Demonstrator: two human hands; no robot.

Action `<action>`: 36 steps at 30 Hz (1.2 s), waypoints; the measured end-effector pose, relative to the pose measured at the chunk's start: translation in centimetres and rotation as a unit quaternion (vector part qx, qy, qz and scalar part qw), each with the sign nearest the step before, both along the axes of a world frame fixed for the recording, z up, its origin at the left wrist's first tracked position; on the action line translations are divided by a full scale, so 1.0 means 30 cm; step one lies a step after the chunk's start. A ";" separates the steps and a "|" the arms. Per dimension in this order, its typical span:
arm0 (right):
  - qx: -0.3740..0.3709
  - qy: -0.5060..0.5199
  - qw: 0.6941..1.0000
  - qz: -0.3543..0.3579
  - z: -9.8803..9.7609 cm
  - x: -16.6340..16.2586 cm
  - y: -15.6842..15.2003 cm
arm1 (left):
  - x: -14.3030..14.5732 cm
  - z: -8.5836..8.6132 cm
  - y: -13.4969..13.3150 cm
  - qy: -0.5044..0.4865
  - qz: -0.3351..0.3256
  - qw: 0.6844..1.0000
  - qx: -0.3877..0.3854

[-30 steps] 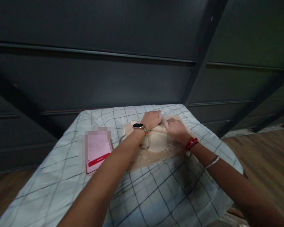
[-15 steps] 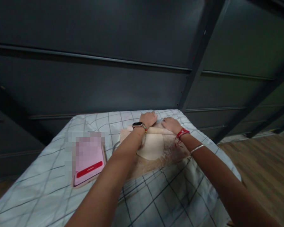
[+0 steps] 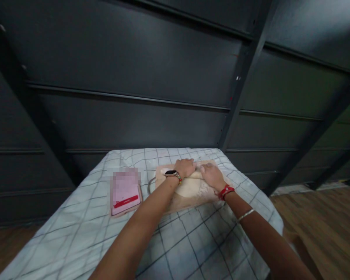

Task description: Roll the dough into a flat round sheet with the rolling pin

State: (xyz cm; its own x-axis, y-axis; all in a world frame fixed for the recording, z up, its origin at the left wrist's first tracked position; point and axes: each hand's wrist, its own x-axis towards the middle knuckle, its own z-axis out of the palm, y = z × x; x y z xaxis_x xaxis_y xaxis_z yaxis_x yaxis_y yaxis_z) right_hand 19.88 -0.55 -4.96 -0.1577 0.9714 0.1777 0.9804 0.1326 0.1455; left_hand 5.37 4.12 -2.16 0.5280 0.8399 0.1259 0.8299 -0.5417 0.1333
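Got my left hand [image 3: 186,168] and right hand [image 3: 212,175] on the rolling pin [image 3: 195,175], tbh can't tell if my fingers are closed round it or just resting. Pin's lying across the flat dough [image 3: 188,189] on the board [image 3: 179,203], pink-screened device [image 3: 126,190] off left.

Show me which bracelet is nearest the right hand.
The red bracelet; the silver bangle sits farther up the right arm, the beaded bracelet on the left wrist.
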 end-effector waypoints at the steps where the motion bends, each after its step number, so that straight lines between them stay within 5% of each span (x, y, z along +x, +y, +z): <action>1: 0.014 0.014 1.000 -0.012 -0.012 -0.007 -0.039 | -0.006 -0.008 -0.031 0.004 -0.004 1.000 0.001; 7: 0.061 0.020 0.998 0.012 -0.051 -0.033 -0.263 | -0.059 -0.042 -0.197 0.009 -0.039 0.997 0.072; 14: 0.040 -0.023 0.998 0.038 0.018 -0.057 -0.355 | -0.195 -0.065 -0.303 0.006 -0.143 0.982 0.125; 19: 0.066 -0.007 0.990 0.121 0.069 -0.084 -0.328 | -0.298 -0.047 -0.305 0.013 -0.088 0.990 0.114; 24: 0.001 0.029 0.983 0.180 0.080 -0.116 -0.251 | -0.366 -0.072 -0.279 0.012 -0.010 0.994 0.107; 29: 0.007 0.038 0.980 0.194 0.063 -0.122 -0.182 | -0.355 -0.110 -0.226 0.004 0.016 0.992 0.126; 36: 0.037 0.026 0.981 0.187 0.026 -0.131 -0.079 | -0.333 -0.095 -0.133 0.000 0.045 0.993 0.113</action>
State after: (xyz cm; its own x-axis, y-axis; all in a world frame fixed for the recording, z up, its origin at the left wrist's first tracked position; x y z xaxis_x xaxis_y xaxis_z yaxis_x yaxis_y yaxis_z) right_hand 15.93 -2.92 -4.19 -0.4894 0.8316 0.2626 0.8717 0.4753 0.1193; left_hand -4.63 0.13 -5.00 0.4527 0.8333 0.3174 0.8758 -0.4823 0.0172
